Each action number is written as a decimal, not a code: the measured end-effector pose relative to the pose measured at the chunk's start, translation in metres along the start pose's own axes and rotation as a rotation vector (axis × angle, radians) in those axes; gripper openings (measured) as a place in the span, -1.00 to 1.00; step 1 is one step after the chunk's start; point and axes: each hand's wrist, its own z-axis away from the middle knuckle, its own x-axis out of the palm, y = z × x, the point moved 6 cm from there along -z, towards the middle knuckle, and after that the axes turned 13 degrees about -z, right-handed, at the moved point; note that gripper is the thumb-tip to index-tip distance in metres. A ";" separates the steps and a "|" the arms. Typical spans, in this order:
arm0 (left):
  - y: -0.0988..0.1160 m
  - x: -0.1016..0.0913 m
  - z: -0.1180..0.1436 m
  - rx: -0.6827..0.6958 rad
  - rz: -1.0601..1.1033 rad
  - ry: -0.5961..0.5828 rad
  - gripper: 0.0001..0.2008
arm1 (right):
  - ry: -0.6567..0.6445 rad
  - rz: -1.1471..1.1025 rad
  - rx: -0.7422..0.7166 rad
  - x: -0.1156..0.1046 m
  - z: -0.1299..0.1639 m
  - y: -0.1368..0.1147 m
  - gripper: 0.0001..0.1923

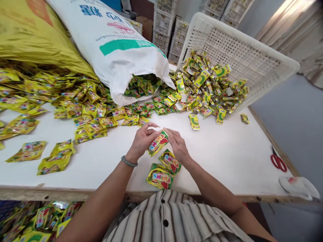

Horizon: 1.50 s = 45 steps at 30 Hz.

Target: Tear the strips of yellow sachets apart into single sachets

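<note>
My left hand [141, 140] and my right hand [178, 144] together hold one yellow-green printed sachet [157, 143] by its top edge, just above the white table [227, 151]. Two more sachets [164, 170] lie flat under my hands near the table's front edge. A bead bracelet sits on my left wrist.
A white sack [118, 47] spills small green packets at the back. A tipped white plastic crate [242, 57] holds several packets. Yellow sachets [63, 101] are heaped at left beside a yellow bag. Red scissors [278, 162] lie at the right edge. More sachets lie below the table, bottom left.
</note>
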 end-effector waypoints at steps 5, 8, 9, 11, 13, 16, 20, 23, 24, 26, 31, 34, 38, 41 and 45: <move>0.012 0.032 0.021 0.015 -0.260 -0.335 -0.57 | 0.215 -0.019 0.245 -0.054 0.025 0.015 -0.50; 0.010 0.041 0.046 0.058 -0.503 -0.504 -0.66 | 0.025 0.150 0.375 -0.053 0.042 0.031 -0.56; 0.007 0.041 0.054 0.082 -0.605 -0.507 -0.69 | -0.058 0.210 0.385 -0.049 0.047 0.035 -0.57; 0.001 0.035 0.067 0.153 -0.833 -0.421 -0.69 | -0.162 0.311 0.365 -0.040 0.052 0.039 -0.59; -0.004 0.027 0.077 0.217 -1.022 -0.277 -0.59 | -0.189 0.366 0.339 -0.034 0.055 0.039 -0.59; -0.012 0.017 0.087 0.178 -1.116 -0.189 -0.39 | -0.207 0.353 0.408 -0.028 0.059 0.039 -0.56; -0.020 0.016 0.088 -0.008 -1.101 -0.317 -0.25 | -0.269 0.197 0.597 -0.023 0.073 0.041 -0.58; -0.018 0.020 0.084 -0.041 -1.142 -0.404 -0.20 | -0.222 0.119 0.625 -0.028 0.080 0.039 -0.51; -0.018 0.021 0.081 -0.043 -1.173 -0.425 -0.18 | -0.181 0.126 0.612 -0.032 0.081 0.038 -0.49; -0.019 0.023 0.077 -0.040 -1.248 -0.479 -0.17 | -0.087 0.182 0.543 -0.045 0.081 0.035 -0.50; -0.023 0.032 0.074 0.078 -1.367 -0.652 -0.39 | -0.013 0.355 0.388 -0.066 0.082 0.034 -0.50; -0.025 0.035 0.081 0.033 -1.353 -0.709 -0.38 | -0.053 0.271 0.353 -0.062 0.085 0.039 -0.46; -0.015 0.040 0.092 0.009 -1.360 -0.646 -0.43 | -0.011 0.122 0.249 -0.050 0.076 0.039 -0.47; 0.003 0.049 0.097 0.254 -1.504 -0.471 -0.53 | -0.044 0.090 0.149 -0.038 0.060 0.032 -0.47; 0.003 0.052 0.098 0.459 -1.679 -0.318 -0.43 | -0.203 -0.061 0.166 -0.026 0.048 0.033 -0.58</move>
